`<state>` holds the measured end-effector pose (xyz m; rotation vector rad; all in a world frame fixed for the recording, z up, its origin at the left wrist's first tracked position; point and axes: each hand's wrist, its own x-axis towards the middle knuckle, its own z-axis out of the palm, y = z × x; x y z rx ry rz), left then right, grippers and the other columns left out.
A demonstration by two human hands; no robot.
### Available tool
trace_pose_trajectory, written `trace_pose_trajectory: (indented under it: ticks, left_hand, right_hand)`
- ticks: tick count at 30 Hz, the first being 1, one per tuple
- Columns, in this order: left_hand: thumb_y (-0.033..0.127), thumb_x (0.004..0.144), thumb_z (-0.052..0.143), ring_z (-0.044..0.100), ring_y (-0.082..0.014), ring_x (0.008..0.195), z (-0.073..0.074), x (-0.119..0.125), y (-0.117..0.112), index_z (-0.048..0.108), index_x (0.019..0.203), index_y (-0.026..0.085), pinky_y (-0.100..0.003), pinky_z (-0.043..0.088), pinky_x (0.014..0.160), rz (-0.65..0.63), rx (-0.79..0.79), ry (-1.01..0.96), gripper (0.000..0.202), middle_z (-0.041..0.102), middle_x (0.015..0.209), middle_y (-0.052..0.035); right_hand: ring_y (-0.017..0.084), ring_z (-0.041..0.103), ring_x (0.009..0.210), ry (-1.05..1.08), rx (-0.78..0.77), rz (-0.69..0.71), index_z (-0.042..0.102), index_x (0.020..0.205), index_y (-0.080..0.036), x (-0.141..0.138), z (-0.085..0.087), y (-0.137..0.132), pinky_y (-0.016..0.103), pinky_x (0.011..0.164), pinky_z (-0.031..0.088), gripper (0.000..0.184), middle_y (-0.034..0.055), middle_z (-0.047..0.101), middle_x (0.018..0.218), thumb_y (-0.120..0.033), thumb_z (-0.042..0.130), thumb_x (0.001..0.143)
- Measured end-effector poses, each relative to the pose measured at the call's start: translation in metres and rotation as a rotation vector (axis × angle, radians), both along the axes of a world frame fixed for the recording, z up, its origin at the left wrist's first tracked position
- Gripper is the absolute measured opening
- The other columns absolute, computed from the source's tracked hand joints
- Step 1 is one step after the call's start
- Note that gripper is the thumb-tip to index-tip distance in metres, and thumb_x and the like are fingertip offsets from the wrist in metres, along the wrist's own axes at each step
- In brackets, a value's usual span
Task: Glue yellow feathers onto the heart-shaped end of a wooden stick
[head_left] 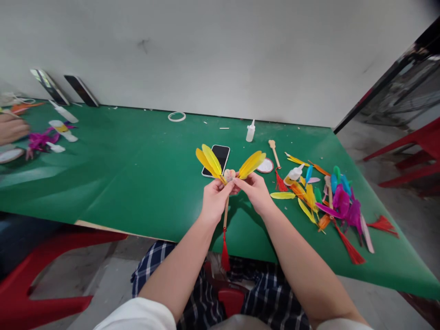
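Both my hands hold a small feather fan point(229, 175) above the green table point(137, 169). It has a pale round centre, yellow feathers spreading to the left and right, a wooden stick handle and a red tassel point(225, 254) hanging below the table edge. My left hand point(213, 199) pinches the fan at the base of the left feathers and grips the stick. My right hand point(255, 191) pinches the base of the right feathers. Both hands are closed on it.
A black phone point(217, 159) lies just behind the fan. At the right are a pile of coloured feathers point(330, 197), a wooden stick point(274, 152), a glue bottle point(250, 131) and red tassels. A white ring point(176, 116) lies far back. Another person's hand point(12, 128) works at far left. Red chairs stand around.
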<state>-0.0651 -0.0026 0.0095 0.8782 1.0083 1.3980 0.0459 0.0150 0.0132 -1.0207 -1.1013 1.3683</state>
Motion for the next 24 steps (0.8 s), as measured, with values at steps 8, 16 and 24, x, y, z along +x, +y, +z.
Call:
trace_pose_trajectory:
  ticks: [8,16,24]
  left_hand:
    - [0.030,0.067,0.071,0.062,-0.0116,0.058,0.0007,0.0004,-0.0006,0.067,0.088,0.012,-0.024,0.052,0.061,-0.009,-0.002,0.012,0.028,0.068,0.072,-0.0024]
    - [0.034,0.066,0.070,0.063,-0.0142,0.059,-0.0003,0.0026,-0.0028,0.065,0.087,0.011,-0.027,0.053,0.061,-0.074,0.014,0.047,0.032,0.068,0.069,-0.0021]
    - [0.033,0.065,0.071,0.062,-0.0135,0.055,-0.0028,0.0034,-0.0027,0.064,0.079,0.012,-0.027,0.053,0.060,-0.063,0.011,0.066,0.026,0.066,0.062,-0.0004]
  right_hand:
    - [0.012,0.058,0.068,0.018,-0.025,-0.016,0.062,0.081,-0.017,-0.0015,0.0010,-0.0007,0.025,0.065,0.049,0.029,0.0011,0.064,0.078,-0.034,0.072,0.059]
    - [0.009,0.052,0.054,0.075,-0.037,0.020,0.058,0.072,-0.016,-0.0042,0.0067,-0.0054,0.023,0.050,0.045,0.027,-0.0016,0.057,0.065,-0.035,0.072,0.059]
    - [0.009,0.051,0.054,0.091,0.001,-0.021,0.060,0.068,-0.016,-0.0033,0.0069,-0.0052,0.023,0.049,0.043,0.021,-0.0013,0.057,0.063,-0.032,0.071,0.060]
